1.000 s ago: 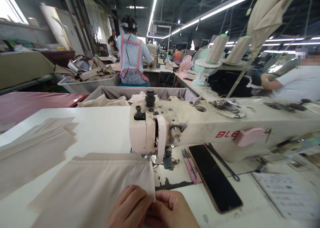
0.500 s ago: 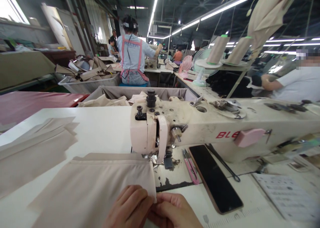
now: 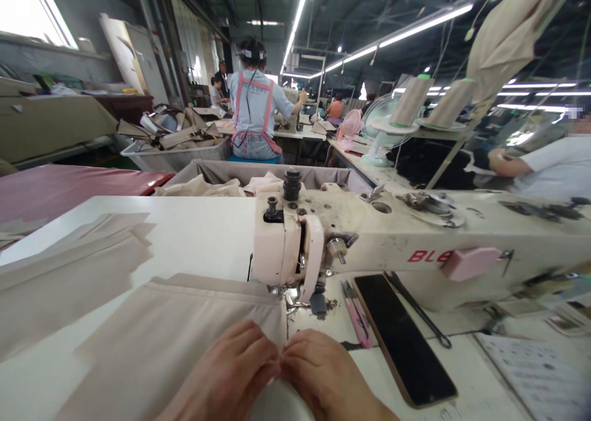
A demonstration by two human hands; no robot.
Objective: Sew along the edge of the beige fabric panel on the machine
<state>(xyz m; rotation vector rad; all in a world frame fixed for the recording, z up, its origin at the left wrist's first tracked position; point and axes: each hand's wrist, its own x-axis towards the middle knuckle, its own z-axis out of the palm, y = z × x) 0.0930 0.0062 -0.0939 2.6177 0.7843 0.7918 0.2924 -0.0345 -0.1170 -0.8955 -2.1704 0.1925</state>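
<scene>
A beige fabric piece [image 3: 184, 335] lies on the white sewing table [image 3: 198, 236], its right edge just under the needle area of the cream sewing machine [image 3: 369, 236]. My left hand [image 3: 226, 378] rests on the fabric's near right corner, fingers pinched on its edge. My right hand [image 3: 327, 378] meets it fingertip to fingertip and pinches the same edge, right in front of the presser foot [image 3: 290, 298].
A stack of beige pieces [image 3: 64, 267] lies at the left. Pink thread snips [image 3: 353, 313] and a black phone [image 3: 404, 341] lie right of the needle. A fabric bin [image 3: 258, 178] stands behind the table. Other workers sit ahead and at the right.
Both hands have slid forward with the fabric edge, closer to the presser foot. The view has shifted slightly, so the machine sits further right and lower.
</scene>
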